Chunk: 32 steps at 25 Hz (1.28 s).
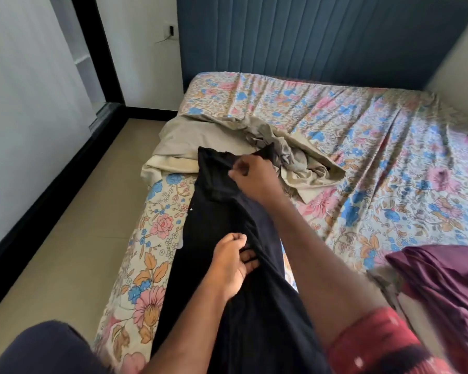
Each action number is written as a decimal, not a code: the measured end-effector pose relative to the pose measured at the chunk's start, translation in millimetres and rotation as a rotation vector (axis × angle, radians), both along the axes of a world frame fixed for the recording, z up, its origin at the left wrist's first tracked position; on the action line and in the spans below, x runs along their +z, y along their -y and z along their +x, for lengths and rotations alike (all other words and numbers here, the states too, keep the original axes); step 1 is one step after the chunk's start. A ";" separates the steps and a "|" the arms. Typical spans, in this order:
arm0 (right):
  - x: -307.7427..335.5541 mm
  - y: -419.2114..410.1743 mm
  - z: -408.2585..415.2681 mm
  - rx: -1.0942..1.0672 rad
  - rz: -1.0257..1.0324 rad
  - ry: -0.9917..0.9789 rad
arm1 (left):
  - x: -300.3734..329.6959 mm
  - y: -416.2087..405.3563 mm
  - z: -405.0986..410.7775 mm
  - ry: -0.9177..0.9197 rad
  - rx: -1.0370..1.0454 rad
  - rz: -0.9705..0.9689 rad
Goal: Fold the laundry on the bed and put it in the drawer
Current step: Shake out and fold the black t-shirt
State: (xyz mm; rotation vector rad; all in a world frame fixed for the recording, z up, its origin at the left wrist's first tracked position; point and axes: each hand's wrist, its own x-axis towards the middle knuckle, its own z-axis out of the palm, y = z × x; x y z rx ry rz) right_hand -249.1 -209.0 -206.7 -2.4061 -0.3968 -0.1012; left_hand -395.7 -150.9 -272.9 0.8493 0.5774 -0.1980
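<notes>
A long black garment (222, 201) lies stretched along the left edge of the bed (376, 147), which has a floral sheet. My right hand (254, 174) pinches the fabric at its far end, near the neckline. Closer to me, my left hand (231, 263) grips a fold of the same black cloth at its middle. Just beyond the black garment sits a crumpled beige and grey heap of clothes (257, 147). A maroon garment (443, 282) lies bunched at the bed's near right.
A blue padded headboard (322, 36) stands behind the bed. Tiled floor (73, 238) runs along the left, bordered by a black-framed glass door (33, 103). No drawer is in view.
</notes>
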 end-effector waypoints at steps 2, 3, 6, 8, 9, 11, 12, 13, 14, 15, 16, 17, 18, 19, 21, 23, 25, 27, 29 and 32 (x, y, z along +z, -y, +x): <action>-21.6 37.3 -54.9 -0.042 0.017 -0.048 | -0.8 0.3 -0.3 -0.028 -0.051 0.020; -33.6 60.7 -84.4 -0.054 -0.009 -0.104 | -0.3 0.9 -0.1 -0.034 -0.062 0.021; -45.2 122.3 -164.5 -0.047 -0.042 -0.308 | 1.5 1.6 1.7 -0.062 -0.069 0.012; -36.9 142.2 -202.5 -0.015 -0.105 -0.363 | 3.2 0.7 1.6 -0.087 -0.040 -0.020; -30.1 145.5 -218.7 0.009 -0.167 -0.362 | 6.5 0.0 -1.1 -0.098 -0.033 -0.031; -22.5 142.8 -239.7 0.044 -0.248 -0.325 | 14.6 0.2 -9.5 -0.103 -0.069 -0.013; -19.8 136.0 -247.8 0.052 -0.253 -0.287 | 17.9 1.1 -15.5 -0.093 -0.112 0.033; -16.6 127.0 -254.7 0.045 -0.254 -0.235 | 19.8 3.4 -21.4 -0.085 -0.165 0.112; -15.5 116.1 -261.0 0.043 -0.267 -0.164 | 18.6 5.5 -27.5 -0.075 -0.201 0.196; -13.5 101.6 -268.2 0.052 -0.295 -0.092 | 17.3 5.6 -33.9 -0.075 -0.209 0.275; -13.5 85.0 -276.8 0.083 -0.309 -0.030 | 15.9 3.6 -41.5 -0.085 -0.195 0.345; -14.9 69.0 -287.9 0.128 -0.303 0.001 | 14.2 -1.3 -48.4 -0.098 -0.183 0.410; -17.5 54.5 -299.9 0.177 -0.285 0.001 | 11.0 -7.6 -54.4 -0.104 -0.185 0.464; -18.5 44.1 -312.5 0.231 -0.259 -0.027 | 8.3 -15.3 -62.1 -0.101 -0.198 0.490; -14.4 40.6 -330.6 0.281 -0.138 -0.127 | 3.5 -28.2 -81.8 -0.086 -0.227 0.472; -9.9 54.4 -336.7 0.225 -0.002 -0.199 | 3.2 -33.7 -107.2 -0.084 -0.255 0.447; -11.8 74.6 -333.4 0.072 0.078 -0.187 | 0.5 -34.4 -128.9 -0.063 -0.248 0.479; -23.0 94.7 -323.3 -0.055 0.091 -0.146 | 0.4 -32.6 -147.1 -0.039 -0.218 0.549; -37.9 108.3 -316.1 -0.065 -0.010 -0.157 | 1.3 -36.2 -166.1 -0.029 -0.184 0.581; -49.5 127.7 -312.4 0.037 -0.053 -0.248 | 7.6 -66.0 -195.0 0.106 -0.173 0.697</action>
